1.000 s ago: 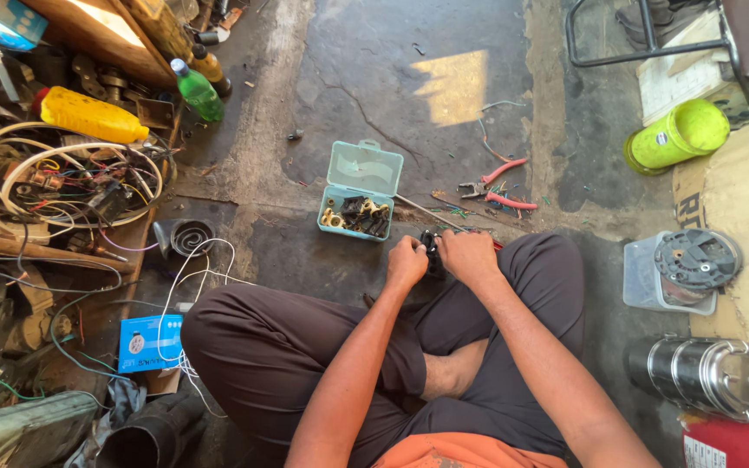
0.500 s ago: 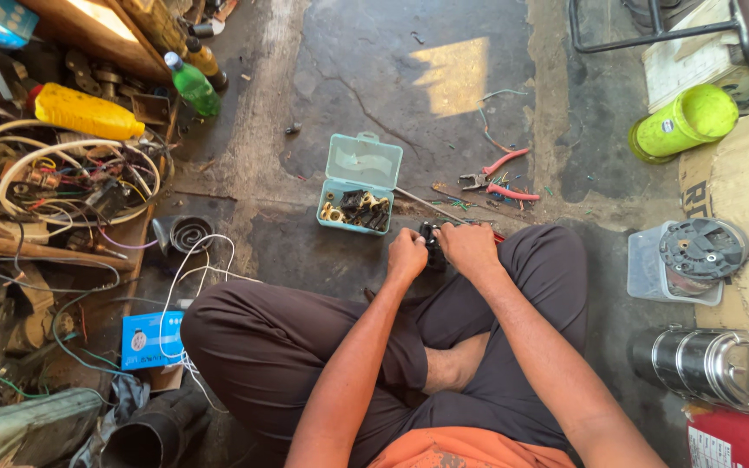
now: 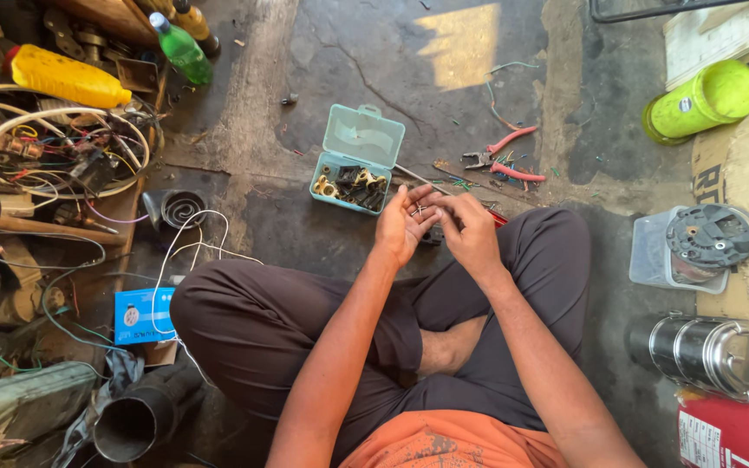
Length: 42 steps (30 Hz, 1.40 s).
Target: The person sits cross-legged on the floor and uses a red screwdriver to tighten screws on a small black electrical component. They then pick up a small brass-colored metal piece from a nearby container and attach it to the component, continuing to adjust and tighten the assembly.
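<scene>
Head view, mid-frame: my left hand [image 3: 402, 227] and right hand [image 3: 470, 234] pinch a small part [image 3: 424, 211]; I'd keep it steady above the open box [image 3: 357, 160].

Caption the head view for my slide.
Seated cross-legged, left hand and right hand pinch a small part beside an open parts box.
</scene>
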{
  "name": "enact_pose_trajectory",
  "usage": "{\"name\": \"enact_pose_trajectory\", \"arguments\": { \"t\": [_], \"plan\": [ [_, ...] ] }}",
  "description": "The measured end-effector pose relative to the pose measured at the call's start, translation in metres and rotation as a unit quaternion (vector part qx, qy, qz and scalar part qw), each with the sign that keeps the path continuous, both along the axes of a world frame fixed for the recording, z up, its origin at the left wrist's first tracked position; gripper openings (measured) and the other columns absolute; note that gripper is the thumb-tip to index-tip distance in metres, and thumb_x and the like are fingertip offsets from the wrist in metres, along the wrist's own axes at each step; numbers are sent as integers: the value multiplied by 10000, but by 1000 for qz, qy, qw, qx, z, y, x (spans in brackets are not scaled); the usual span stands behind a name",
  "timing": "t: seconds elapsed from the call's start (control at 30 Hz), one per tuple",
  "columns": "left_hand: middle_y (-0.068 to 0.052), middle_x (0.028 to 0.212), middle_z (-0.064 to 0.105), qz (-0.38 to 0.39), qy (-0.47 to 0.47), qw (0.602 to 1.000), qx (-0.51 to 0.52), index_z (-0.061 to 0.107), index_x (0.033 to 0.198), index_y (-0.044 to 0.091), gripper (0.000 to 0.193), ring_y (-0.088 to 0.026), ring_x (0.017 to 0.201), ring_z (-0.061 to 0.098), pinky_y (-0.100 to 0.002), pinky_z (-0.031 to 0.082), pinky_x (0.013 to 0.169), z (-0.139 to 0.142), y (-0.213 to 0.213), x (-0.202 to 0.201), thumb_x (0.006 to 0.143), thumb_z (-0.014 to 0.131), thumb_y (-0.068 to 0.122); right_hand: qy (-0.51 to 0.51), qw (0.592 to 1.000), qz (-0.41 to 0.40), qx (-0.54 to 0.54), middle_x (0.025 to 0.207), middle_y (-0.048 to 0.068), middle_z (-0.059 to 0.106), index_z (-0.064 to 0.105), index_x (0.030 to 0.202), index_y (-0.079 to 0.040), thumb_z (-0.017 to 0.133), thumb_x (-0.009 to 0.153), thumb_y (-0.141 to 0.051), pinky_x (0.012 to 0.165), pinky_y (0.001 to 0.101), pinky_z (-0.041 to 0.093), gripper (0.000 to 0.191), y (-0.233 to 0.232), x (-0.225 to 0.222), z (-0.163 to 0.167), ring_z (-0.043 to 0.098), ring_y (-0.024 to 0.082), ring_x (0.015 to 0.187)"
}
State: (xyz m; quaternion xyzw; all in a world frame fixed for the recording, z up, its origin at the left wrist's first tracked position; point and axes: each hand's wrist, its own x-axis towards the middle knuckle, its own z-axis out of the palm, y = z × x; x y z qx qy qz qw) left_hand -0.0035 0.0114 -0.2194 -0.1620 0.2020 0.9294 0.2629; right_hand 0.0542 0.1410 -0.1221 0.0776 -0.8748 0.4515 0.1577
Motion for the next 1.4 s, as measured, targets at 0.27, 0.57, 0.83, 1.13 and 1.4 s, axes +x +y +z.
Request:
{"name": "enact_pose_trajectory", "arguments": {
  "t": [0.27, 0.57, 0.83, 1.13, 1.4],
  "plan": [
    [-109, 1163, 725, -41, 37, 998, -20, 621, 1328, -11, 489, -190, 957, 662, -346, 512, 863, 1, 3, 7, 1120, 426, 386, 4, 994, 83, 69, 986, 129, 647, 704, 1175, -39, 739, 854, -5, 725, 378, 526, 324, 2, -3, -4, 655, 284, 845],
    [-51, 808, 614, 29, 11, 937, -349, 687, 1112, 24, 260, -198, 632, 608, -338, 468, 551, -13, -4, 2, 995, 608, 242, -154, 987, -27, -37, 925, 109, 715, 701, 1066, -42, 714, 904, -65, 681, 358, 579, 164, 12, -11, 0, 758, 239, 776],
    [-199, 959, 749, -63, 212, 662, -716, 714, 1001, 55, 276, -373, 937, 721, -444, 558, 841, -12, -8, 15, 792, 790, 219, -114, 957, 61, 259, 910, 184, 683, 701, 967, -28, 654, 906, -88, 764, 506, 527, 97, 4, -12, -3, 669, 408, 875],
    [-221, 1022, 734, -172, 200, 609, -748, 703, 1025, 65, 263, -414, 1006, 703, -490, 555, 867, -9, -4, 21, 822, 784, 212, -90, 952, 79, 283, 895, 152, 669, 679, 966, -36, 649, 926, -110, 733, 501, 526, 89, 4, -13, -5, 672, 390, 836],
    [-210, 1035, 735, -201, 184, 600, -752, 722, 1004, 73, 254, -405, 1021, 702, -499, 553, 867, -12, -3, 19, 837, 790, 251, -98, 941, 97, 309, 890, 133, 652, 690, 967, -70, 655, 920, -141, 702, 502, 522, 93, 3, -6, -7, 672, 382, 812]
  ]
}}
